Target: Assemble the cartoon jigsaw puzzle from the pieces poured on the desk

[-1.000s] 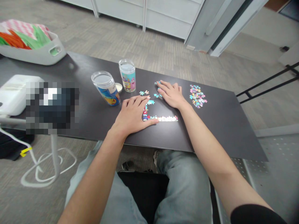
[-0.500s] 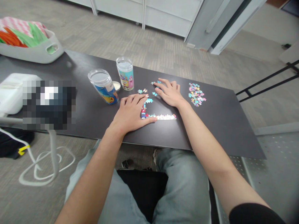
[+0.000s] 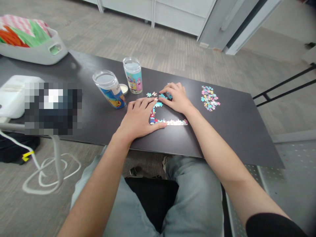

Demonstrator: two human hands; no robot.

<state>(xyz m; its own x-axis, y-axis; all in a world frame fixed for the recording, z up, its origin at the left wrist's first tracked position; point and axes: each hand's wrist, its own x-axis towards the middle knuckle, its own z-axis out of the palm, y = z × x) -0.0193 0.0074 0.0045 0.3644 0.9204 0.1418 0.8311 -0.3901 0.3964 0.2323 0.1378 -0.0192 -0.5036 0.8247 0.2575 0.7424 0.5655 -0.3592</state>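
My left hand (image 3: 138, 115) lies open over the left side of a partly joined jigsaw puzzle (image 3: 176, 122), fingers stretched and thumb on its bottom strip. The joined pieces form an L shape, with a light-blue part near my left fingertips. My right hand (image 3: 176, 97) is just beyond the puzzle, thumb and index finger curled in a pinch around a small blue puzzle piece (image 3: 162, 96). More blue pieces show partly under that hand. Two loose puzzle pieces (image 3: 151, 94) lie beyond my left fingertips.
A heap of loose puzzle pieces (image 3: 209, 98) lies on the right of the dark table (image 3: 237, 131). Two clear-topped printed cups (image 3: 112, 92) and a round lid (image 3: 123, 89) stand at left. Farther left are a grey basket (image 3: 56, 54) and a white object (image 3: 17, 95).
My right hand has shifted slightly left and nearer the puzzle, its thumb and index finger closing in around a blue piece. My left hand stays in place. The view has tilted slightly.
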